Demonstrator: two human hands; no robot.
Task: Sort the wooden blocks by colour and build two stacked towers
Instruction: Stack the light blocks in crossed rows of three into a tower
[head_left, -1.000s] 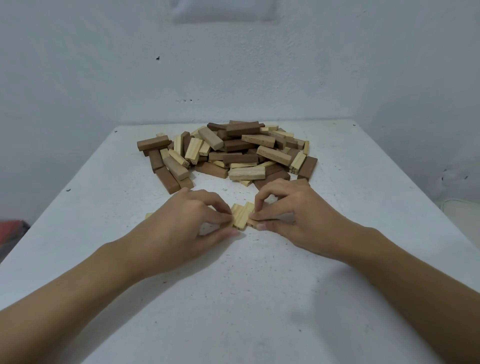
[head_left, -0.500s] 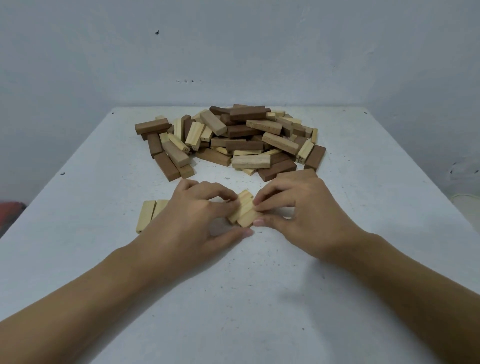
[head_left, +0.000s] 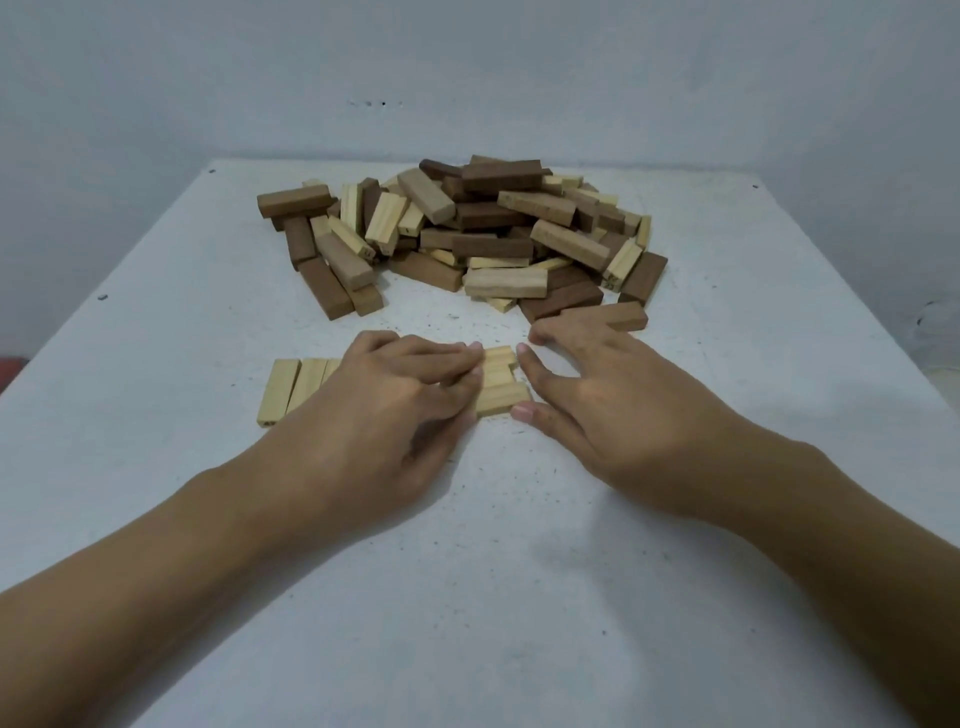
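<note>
Where left hand (head_left: 395, 395) covers pale blocks (head_left: 500, 382) — count unclear.

The light is soft, cool and rather dim, seemingly from overhead, though its source is out of frame. The white table (head_left: 519, 597) shows no glare. Faint, blurred shadows lie under the left hand (head_left: 384, 415) and right hand (head_left: 623, 410) and beneath both forearms. The wall (head_left: 467, 67) darkens toward the corners. Wide-angle distortion splays the table's edges outward. The block pile (head_left: 467, 234) is fairly sharp; the forearms near the bottom edge look smeared.
</note>
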